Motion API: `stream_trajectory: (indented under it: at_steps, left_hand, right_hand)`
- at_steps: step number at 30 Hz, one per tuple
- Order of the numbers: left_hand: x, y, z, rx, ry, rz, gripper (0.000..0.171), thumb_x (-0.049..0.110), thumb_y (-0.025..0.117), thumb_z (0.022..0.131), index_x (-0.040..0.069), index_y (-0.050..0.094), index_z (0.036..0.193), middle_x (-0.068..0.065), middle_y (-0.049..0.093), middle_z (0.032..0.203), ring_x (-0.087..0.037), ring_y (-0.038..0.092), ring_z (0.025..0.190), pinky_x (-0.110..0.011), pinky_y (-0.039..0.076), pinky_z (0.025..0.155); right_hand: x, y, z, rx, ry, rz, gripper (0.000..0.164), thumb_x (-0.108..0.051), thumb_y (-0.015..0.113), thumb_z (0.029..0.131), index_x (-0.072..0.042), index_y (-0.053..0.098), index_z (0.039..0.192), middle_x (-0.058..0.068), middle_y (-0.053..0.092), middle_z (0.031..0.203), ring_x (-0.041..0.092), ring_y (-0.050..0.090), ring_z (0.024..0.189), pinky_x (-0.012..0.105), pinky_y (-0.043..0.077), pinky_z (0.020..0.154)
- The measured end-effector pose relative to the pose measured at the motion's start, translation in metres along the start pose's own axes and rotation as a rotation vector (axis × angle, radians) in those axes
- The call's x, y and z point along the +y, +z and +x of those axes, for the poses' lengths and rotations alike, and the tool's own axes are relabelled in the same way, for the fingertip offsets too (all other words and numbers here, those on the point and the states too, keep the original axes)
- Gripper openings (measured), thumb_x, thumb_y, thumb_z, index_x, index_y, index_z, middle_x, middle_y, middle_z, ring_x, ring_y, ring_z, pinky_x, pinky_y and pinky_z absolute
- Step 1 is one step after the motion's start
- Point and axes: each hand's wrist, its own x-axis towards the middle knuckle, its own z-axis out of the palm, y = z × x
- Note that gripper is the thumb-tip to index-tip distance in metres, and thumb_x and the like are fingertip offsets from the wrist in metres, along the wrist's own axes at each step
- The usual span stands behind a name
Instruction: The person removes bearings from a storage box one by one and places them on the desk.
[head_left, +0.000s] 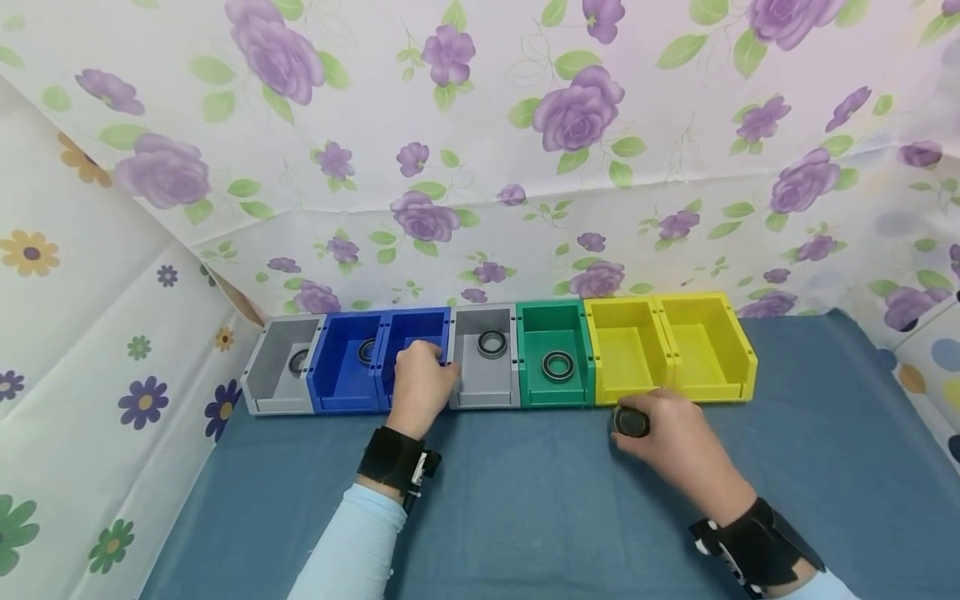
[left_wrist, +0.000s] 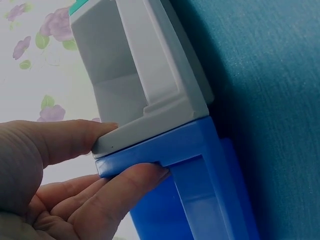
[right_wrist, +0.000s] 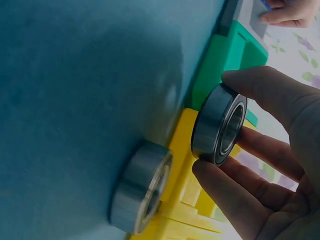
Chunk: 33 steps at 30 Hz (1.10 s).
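With thumb and forefinger my left hand (head_left: 422,382) pinches the adjoining walls of the right blue bin (left_wrist: 190,165) and the middle gray bin (left_wrist: 165,120). Between thumb and fingertips, my right hand (head_left: 678,442) holds a ball bearing (right_wrist: 207,127) by its outer rim, in front of the yellow bins (head_left: 630,367). Below the held one in the right wrist view, a second bearing (right_wrist: 135,187) is close to the yellow bin front; in the head view it is hidden. Single bearings lie in the middle gray bin and the green bin (head_left: 557,398).
At the row's left end, a gray bin (head_left: 279,404) and a blue bin (head_left: 345,402) each hold a bearing. The bins stand side by side on a blue cloth (head_left: 517,508), with a flowered sheet (head_left: 495,108) behind. Both yellow bins show bare floors.
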Motion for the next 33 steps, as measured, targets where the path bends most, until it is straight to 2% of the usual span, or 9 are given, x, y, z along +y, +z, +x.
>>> stream_trajectory:
  at_steps: [8, 15, 23, 33]
  left_hand:
    - [0.001, 0.0, 0.0, -0.008, -0.009, 0.002, 0.032, 0.017, 0.067, 0.083, 0.01, 0.049, 0.058, 0.003, 0.026, 0.054, -0.014, 0.037, 0.041, -0.024, 0.028, 0.038]
    - [0.001, 0.0, 0.0, -0.006, -0.005, 0.003, 0.025, 0.017, 0.068, 0.083, 0.009, 0.056, 0.062, 0.003, 0.027, 0.053, -0.014, 0.039, 0.042, -0.024, 0.028, 0.038]
    - [-0.001, 0.001, 0.0, 0.008, 0.003, -0.004, 0.033, 0.017, 0.068, 0.082, 0.01, 0.047, 0.057, 0.003, 0.024, 0.053, -0.014, 0.033, 0.04, -0.024, 0.026, 0.038]
    - [-0.002, 0.001, 0.0, 0.018, 0.017, -0.002, 0.037, 0.017, 0.068, 0.081, 0.012, 0.043, 0.055, 0.004, 0.025, 0.053, -0.013, 0.033, 0.04, -0.024, 0.025, 0.037]
  right_hand:
    - [0.004, 0.011, 0.0, -0.011, -0.005, -0.022, 0.041, -0.031, 0.081, 0.065, -0.014, 0.069, 0.1, 0.002, 0.062, 0.091, 0.018, 0.057, 0.083, 0.038, 0.048, 0.069]
    - [0.0, 0.014, 0.002, -0.037, -0.018, -0.037, 0.043, -0.03, 0.082, 0.064, -0.012, 0.069, 0.101, 0.003, 0.062, 0.094, 0.018, 0.058, 0.084, 0.038, 0.048, 0.07]
    - [-0.003, 0.017, 0.003, -0.077, -0.023, -0.061, 0.043, -0.03, 0.082, 0.064, -0.014, 0.069, 0.101, -0.002, 0.058, 0.087, 0.012, 0.054, 0.078, 0.034, 0.047, 0.067]
    - [-0.003, 0.018, 0.005, -0.102, -0.045, -0.104, 0.044, -0.032, 0.082, 0.064, -0.014, 0.069, 0.101, -0.002, 0.058, 0.086, 0.012, 0.054, 0.077, 0.035, 0.047, 0.067]
